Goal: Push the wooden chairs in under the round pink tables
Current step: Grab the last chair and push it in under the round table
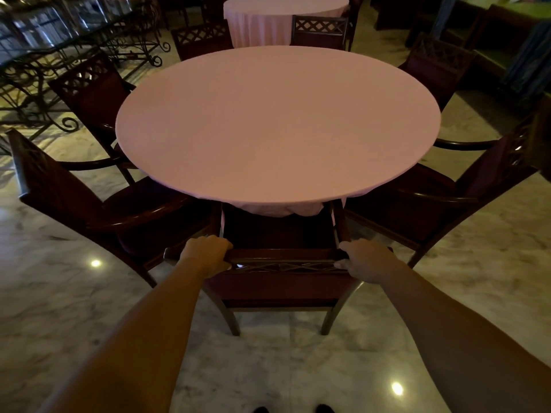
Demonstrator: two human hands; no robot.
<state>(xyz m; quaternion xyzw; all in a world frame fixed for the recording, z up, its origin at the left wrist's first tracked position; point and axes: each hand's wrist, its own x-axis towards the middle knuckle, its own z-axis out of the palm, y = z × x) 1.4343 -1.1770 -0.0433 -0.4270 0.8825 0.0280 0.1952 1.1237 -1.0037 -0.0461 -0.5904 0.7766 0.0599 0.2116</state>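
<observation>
Round pink table (277,123), cloth-covered, centre of view. Wooden chair (283,263) at the table's near edge, seat partly under the top, pink cloth bunched on it. Neighbouring chairs stand left (89,198) and right (447,198) of the table, angled outward. Left hand (207,253) and right hand (368,262) each curl over an end of the chair's top rail, gripping it.

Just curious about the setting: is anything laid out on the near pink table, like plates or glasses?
No, the near round pink table shows only its plain pink cloth, with nothing standing or lying on it.
</observation>
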